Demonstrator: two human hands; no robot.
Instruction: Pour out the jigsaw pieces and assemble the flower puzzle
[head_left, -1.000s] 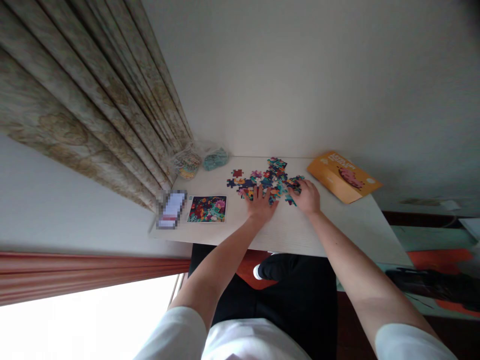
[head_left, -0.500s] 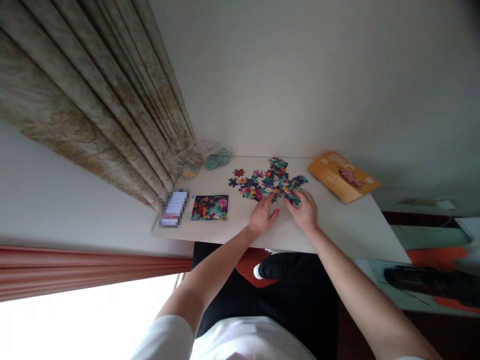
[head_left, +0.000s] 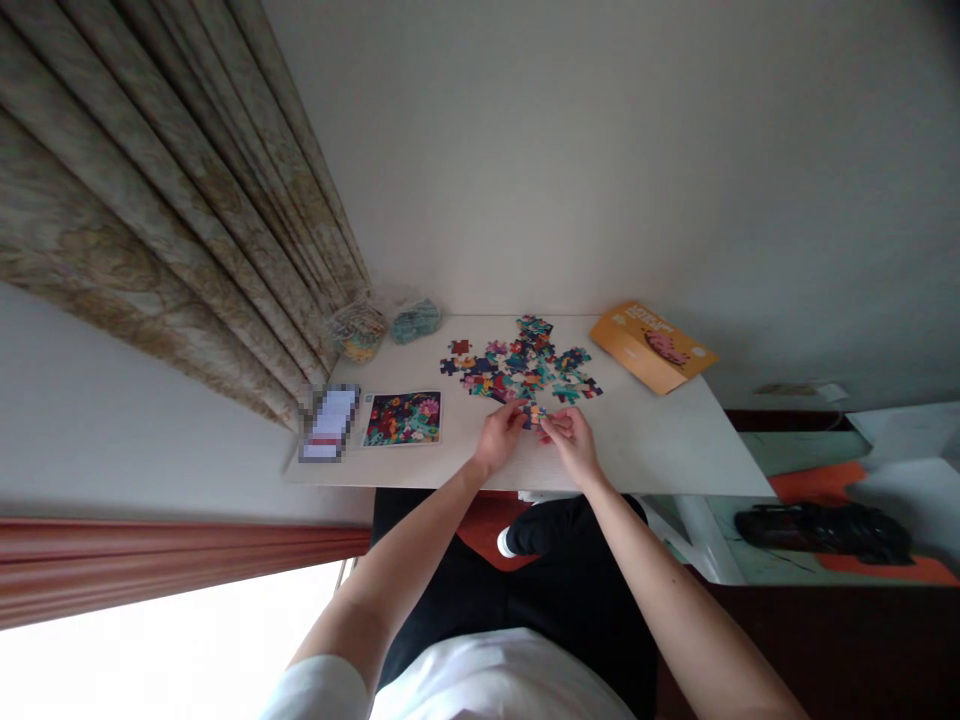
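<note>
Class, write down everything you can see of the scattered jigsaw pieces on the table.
The jigsaw pieces lie flat in a loose scatter on the pale table, toward its far edge by the wall. They look like thin card printed in dark blue, teal, red, orange and pink. Some seem joined, others lie apart. At the near side, the left hand and right hand pinch a small piece between their fingers.

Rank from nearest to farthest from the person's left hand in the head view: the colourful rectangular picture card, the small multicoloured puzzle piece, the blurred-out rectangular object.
1. Small multicoloured puzzle piece, right at the left hand.
2. Colourful rectangular picture card, left of the hand.
3. Blurred-out rectangular object, beyond the card, farthest left.
</note>
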